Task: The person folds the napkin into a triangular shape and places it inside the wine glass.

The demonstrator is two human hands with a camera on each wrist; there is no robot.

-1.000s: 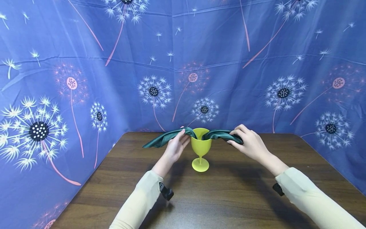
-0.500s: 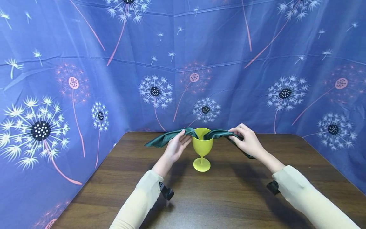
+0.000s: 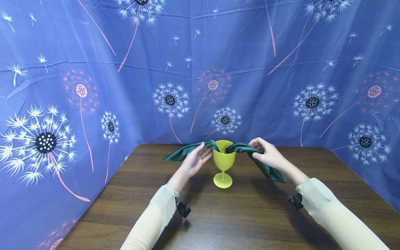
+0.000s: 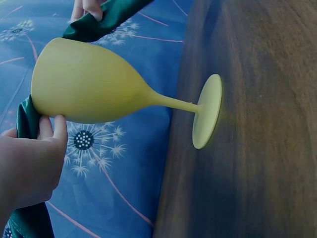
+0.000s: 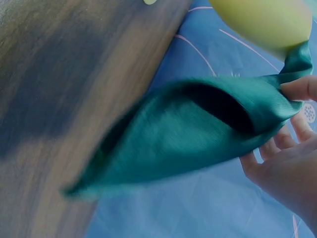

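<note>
A yellow goblet (image 3: 224, 160) stands upright on the table. A twisted, shiny green cloth (image 3: 178, 153) dips into its bowl and comes out over the rim on both sides. On the left my left hand (image 3: 193, 161) holds the cloth close to the rim, and its fingertips touch the bowl (image 4: 79, 82) in the left wrist view. My right hand (image 3: 270, 155) pinches the other side of the cloth between thumb and fingers. Past that hand a loose, folded end of cloth (image 5: 173, 144) droops toward the table. The part inside the bowl is mostly hidden.
The dark wooden table (image 3: 218, 222) has its far edge just behind the goblet. A blue curtain (image 3: 131, 86) with dandelion prints hangs behind and at both sides. A black strap device (image 3: 182, 208) sits at the left cuff, another black device (image 3: 296, 200) at the right.
The cloth's right end has dropped from within my right hand and now hangs down beside it. My right hand has shifted slightly inward. My left hand keeps its place at the rim.
</note>
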